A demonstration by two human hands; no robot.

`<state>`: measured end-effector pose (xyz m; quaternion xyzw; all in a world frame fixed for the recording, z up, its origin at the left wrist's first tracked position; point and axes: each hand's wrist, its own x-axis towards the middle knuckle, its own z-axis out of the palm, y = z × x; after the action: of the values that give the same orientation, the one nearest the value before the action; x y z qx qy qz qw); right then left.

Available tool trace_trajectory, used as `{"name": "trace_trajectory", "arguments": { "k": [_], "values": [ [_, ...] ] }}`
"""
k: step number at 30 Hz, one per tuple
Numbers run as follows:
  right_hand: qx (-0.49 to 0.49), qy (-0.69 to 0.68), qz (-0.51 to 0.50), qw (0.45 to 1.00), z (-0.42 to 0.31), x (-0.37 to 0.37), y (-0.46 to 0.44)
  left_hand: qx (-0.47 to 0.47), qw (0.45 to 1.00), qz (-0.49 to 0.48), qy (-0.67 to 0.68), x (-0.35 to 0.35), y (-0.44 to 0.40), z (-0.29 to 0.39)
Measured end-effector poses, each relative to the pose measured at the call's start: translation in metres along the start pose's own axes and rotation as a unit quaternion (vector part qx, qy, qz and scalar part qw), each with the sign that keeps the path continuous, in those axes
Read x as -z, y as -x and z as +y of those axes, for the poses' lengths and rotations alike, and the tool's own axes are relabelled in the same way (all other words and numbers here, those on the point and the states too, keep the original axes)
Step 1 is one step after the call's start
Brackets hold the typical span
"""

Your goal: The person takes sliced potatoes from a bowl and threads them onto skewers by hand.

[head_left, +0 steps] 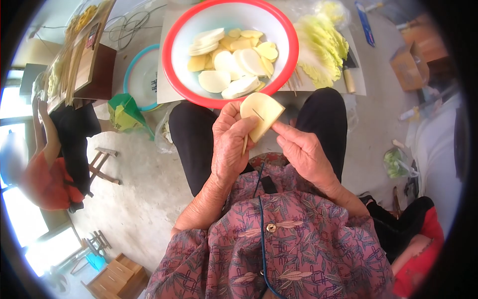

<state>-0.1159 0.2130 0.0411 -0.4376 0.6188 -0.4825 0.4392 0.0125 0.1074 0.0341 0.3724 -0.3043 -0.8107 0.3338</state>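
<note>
Just below a red-rimmed bowl point(168, 62), my left hand point(230, 137) grips a pale yellow slice point(265, 108) with its thumb across the face. A short dark line marks the slice near the thumb tip, and a thin stick end shows below my left fingers. My right hand point(306, 152) is at the slice's lower right edge, index finger stretched toward it and the other fingers curled. Whether the right fingers pinch something thin is hidden. White and yellow slices point(224, 62) lie piled in the bowl.
Leafy cabbage point(323, 50) and thin sticks point(295, 79) lie right of the bowl. A blue-rimmed basin point(133, 65) and a green bag point(127, 113) are at left. One person in orange point(50, 184) is at far left, another in red point(423, 254) at lower right. A cardboard box point(409, 67) stands right.
</note>
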Motion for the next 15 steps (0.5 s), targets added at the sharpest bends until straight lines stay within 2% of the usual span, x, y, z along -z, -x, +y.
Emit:
{"name": "trace_trajectory", "arguments": {
  "k": [1,5,7,12,15],
  "values": [
    [-0.046,-0.031,-0.028,0.998,0.0,0.0013,0.0,0.001,1.0,0.0,0.0,-0.0004,0.0003,0.0],
    [-0.105,-0.129,-0.045,0.985,0.0031,0.0005,0.0,0.003,1.0,0.01,-0.006,-0.0008,0.0004,-0.0005],
    [-0.15,-0.243,-0.056,0.957,0.0046,0.0006,0.0008,0.002,1.0,0.011,-0.006,-0.0016,0.0002,-0.0007],
    [-0.173,-0.295,-0.071,0.937,0.0053,0.0029,0.0018,-0.039,0.998,0.024,-0.038,-0.0085,0.0028,-0.0001],
    [-0.195,-0.3,-0.075,0.931,0.0052,0.0049,0.0019,-0.063,0.996,-0.003,-0.059,-0.0002,0.0012,-0.0063]
  ]
}}
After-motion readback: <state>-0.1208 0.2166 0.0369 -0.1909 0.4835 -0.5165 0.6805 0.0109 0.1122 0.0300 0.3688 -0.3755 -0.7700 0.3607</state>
